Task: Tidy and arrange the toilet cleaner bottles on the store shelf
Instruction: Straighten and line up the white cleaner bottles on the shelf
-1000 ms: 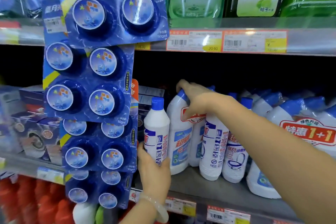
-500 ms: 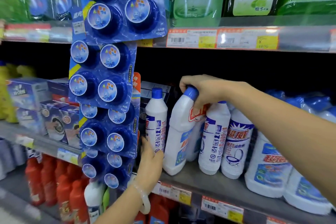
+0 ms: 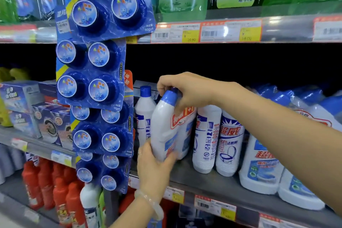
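we cannot read the small print on the orange and yellow paper price tags [image 3: 174,33]; our left hand [image 3: 154,169] hides the base of the tilted white plastic twin-pack bottle with blue cap [image 3: 164,127], our right hand [image 3: 187,91] covers its second cap, and the frame's right edge cuts off the film-wrapped white bottles [image 3: 322,109]

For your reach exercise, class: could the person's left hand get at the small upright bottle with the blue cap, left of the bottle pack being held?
Probably yes, once freed. The left hand grips the bottle pack at its base, and the small bottle stands just beside it, with nothing in front.
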A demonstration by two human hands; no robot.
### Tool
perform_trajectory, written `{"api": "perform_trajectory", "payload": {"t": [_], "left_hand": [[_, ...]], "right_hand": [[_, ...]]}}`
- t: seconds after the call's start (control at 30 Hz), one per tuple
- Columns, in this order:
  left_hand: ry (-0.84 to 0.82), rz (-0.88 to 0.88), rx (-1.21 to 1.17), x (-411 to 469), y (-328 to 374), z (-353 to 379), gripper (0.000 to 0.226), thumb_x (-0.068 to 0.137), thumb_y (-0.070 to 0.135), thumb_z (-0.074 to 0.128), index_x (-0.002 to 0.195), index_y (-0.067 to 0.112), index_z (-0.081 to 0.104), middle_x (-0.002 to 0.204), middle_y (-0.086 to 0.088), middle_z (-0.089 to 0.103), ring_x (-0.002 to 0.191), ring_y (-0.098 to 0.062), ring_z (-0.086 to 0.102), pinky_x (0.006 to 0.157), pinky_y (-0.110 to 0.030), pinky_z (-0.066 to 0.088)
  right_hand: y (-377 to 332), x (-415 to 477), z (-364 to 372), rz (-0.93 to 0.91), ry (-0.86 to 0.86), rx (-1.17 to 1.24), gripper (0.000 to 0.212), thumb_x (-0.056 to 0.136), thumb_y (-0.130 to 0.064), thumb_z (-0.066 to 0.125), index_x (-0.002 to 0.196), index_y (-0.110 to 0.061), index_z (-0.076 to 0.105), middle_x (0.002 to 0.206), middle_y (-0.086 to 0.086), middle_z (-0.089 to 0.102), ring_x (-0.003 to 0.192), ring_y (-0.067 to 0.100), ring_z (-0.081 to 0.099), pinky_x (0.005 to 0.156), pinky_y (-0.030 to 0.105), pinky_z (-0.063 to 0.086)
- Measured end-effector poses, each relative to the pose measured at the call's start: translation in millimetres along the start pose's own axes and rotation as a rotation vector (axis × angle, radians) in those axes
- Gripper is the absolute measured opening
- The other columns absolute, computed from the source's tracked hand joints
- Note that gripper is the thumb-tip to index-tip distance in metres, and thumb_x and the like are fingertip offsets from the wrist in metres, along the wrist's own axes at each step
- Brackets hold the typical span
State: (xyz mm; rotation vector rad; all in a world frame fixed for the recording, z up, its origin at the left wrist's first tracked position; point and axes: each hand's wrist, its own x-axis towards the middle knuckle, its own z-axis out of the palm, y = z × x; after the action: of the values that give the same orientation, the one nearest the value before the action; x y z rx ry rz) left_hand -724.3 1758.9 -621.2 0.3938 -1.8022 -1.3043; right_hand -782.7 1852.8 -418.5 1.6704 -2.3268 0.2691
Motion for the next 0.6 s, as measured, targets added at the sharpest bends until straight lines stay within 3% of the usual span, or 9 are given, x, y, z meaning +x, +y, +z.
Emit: {"api": "perform_trajectory", "payload": {"t": [0.07,0.17,0.27,0.37,0.43,0.53,0.6], "left_hand": [[0.061,-0.03,-0.101,-3.1,5.2,1.0,0.044,0.067,0.021,0.08,0.102,0.016,0.052,0.098,-0.001,0.062,0.091,-0.019,0.059,0.08,-0.031,0.049],[0.187,-0.029,-0.215,-10.7,13.7,3.8,0.042,0.07,0.008,0.078,0.097,0.014,0.046,0.087,0.006,0.058,0.078,-0.01,0.057,0.063,-0.006,0.042],[0.257,0.002,-0.282,-9.4,27.4,5.0,0.043,0.07,0.007,0.077,0.098,0.012,0.044,0.085,0.011,0.053,0.074,0.004,0.054,0.059,0.0,0.041],[0.263,0.043,-0.357,-8.1,33.8,-2.8,0.04,0.072,0.006,0.075,0.097,0.014,0.045,0.088,0.009,0.057,0.071,0.01,0.058,0.065,-0.004,0.046],[0.25,0.035,-0.406,-12.4,34.2,-14.4,0.035,0.073,0.009,0.074,0.09,0.021,0.047,0.089,0.002,0.062,0.073,0.002,0.062,0.068,-0.015,0.052],[0.171,-0.027,-0.473,-17.1,26.9,-37.4,0.029,0.071,0.014,0.072,0.086,0.025,0.05,0.085,0.002,0.068,0.078,-0.014,0.064,0.07,-0.029,0.056],[0.037,-0.083,-0.538,-16.2,19.0,-51.9,0.031,0.069,0.02,0.075,0.092,0.021,0.054,0.086,0.002,0.073,0.086,-0.021,0.068,0.072,-0.035,0.059]], "right_hand": [[-12.2,0.4,1.9,-0.066,0.008,0.002,0.044,0.06,-0.004,0.075,0.096,-0.018,0.055,0.084,-0.01,0.054,0.074,0.01,0.046,0.063,0.02,0.039],[-22.1,-1.5,3.5,-0.103,0.036,0.023,0.048,0.063,-0.003,0.074,0.106,-0.016,0.056,0.098,-0.006,0.058,0.087,0.011,0.051,0.068,0.02,0.04],[-16.5,-15.5,-1.4,-0.068,0.163,0.176,0.057,0.066,-0.003,0.075,0.117,-0.016,0.051,0.116,-0.004,0.057,0.1,0.003,0.05,0.079,0.008,0.04],[-3.0,-39.8,5.3,0.072,0.416,0.539,0.056,0.068,-0.006,0.079,0.113,-0.021,0.047,0.11,-0.009,0.054,0.11,0.004,0.052,0.095,0.019,0.045],[2.3,-56.8,22.2,0.199,0.523,0.612,0.057,0.07,-0.01,0.078,0.117,-0.02,0.047,0.107,-0.008,0.054,0.111,0.008,0.052,0.099,0.028,0.046],[0.9,-76.3,53.1,0.372,0.405,0.591,0.08,0.074,-0.027,0.075,0.139,-0.016,0.031,0.132,0.001,0.047,0.123,0.009,0.044,0.104,0.027,0.039],[-2.9,-83.4,73.0,0.453,0.276,0.705,0.09,0.076,-0.036,0.072,0.146,-0.022,0.017,0.141,-0.004,0.04,0.129,0.01,0.04,0.107,0.031,0.037]]}}
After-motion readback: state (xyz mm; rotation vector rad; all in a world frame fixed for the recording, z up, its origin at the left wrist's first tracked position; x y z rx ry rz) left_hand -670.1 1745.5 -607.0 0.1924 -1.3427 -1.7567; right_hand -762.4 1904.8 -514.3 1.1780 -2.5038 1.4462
